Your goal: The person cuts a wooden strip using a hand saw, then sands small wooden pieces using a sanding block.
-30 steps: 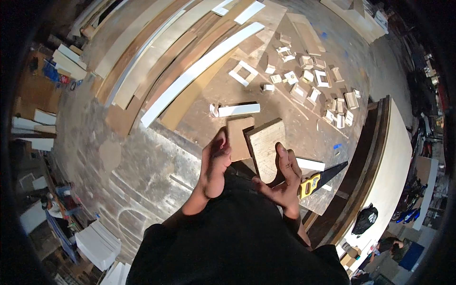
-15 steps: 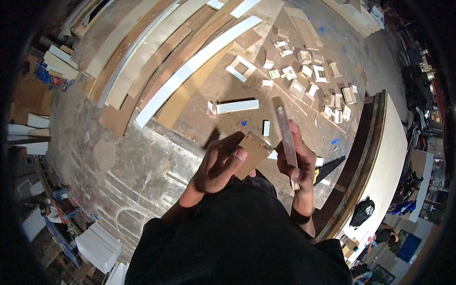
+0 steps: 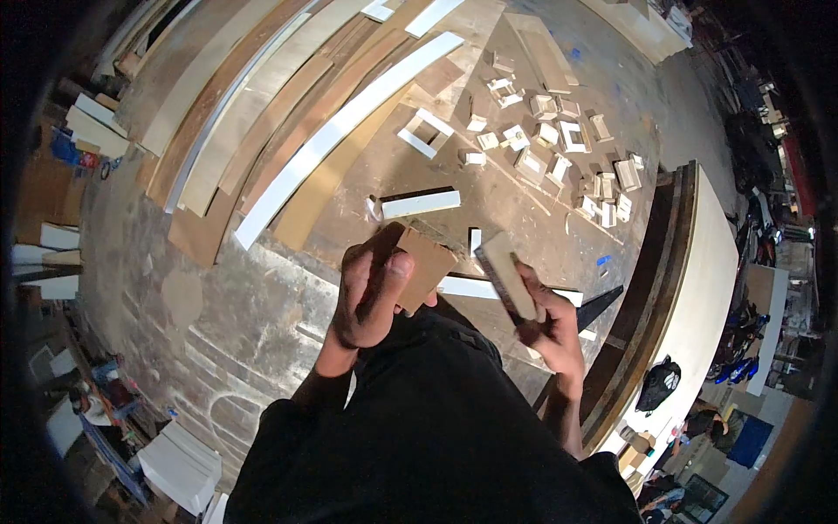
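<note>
My left hand [image 3: 367, 293] is closed around a short brown piece of board [image 3: 426, 269], its flat face turned up and the thumb along its near side. To the right, my right hand [image 3: 553, 330] grips a narrow pale wooden block [image 3: 506, 272] with a darker long edge, tilted up and leftward. The block and the board are apart. Below them on the floor lies a white strip [image 3: 467, 286], partly hidden by the block. A white-faced bar [image 3: 421, 204] rests just beyond my left hand.
Long boards [image 3: 305, 166] lie side by side at the upper left. Several small wooden frames and blocks [image 3: 572, 135] are scattered at the upper right, near an open square frame [image 3: 426, 133]. A dark saw blade [image 3: 601, 307] lies right of my right hand, beside a large pale-topped bench [image 3: 690, 297].
The block in my right hand has turned from edge-on to show its pale face and moved left and lower. My left hand with the board has shifted slightly left. The view has shifted a little.
</note>
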Available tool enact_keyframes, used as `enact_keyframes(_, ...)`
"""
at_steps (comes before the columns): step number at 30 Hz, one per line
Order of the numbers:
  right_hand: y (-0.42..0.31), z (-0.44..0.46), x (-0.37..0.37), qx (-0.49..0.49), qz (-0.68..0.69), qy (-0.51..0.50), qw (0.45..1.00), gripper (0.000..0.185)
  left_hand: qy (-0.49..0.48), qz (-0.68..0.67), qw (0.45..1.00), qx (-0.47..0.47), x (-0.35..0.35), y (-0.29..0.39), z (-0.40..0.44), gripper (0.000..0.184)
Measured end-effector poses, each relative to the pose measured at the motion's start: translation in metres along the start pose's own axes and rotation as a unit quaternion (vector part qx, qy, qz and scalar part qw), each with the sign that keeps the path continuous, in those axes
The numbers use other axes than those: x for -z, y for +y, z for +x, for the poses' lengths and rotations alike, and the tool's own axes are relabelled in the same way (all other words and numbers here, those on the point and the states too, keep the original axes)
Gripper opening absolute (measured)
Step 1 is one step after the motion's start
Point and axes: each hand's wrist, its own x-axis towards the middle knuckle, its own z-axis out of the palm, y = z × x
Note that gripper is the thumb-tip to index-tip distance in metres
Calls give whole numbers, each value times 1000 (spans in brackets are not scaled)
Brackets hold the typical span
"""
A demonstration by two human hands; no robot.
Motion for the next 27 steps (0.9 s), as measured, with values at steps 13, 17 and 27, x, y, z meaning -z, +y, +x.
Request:
enact_keyframes(13,1,11,-50,132,-41,93,986,96,-14,-29,992,126,-28,5,2,45)
enact_keyframes(17,-5,40,-46,107,-104,142,979,92,-20,-85,979,185,-22,-9,-3,52)
enact_keyframes(27,-19,20,-59,111,-92,67,987,103,-2,-85,980,181,-20,4,-13,52)
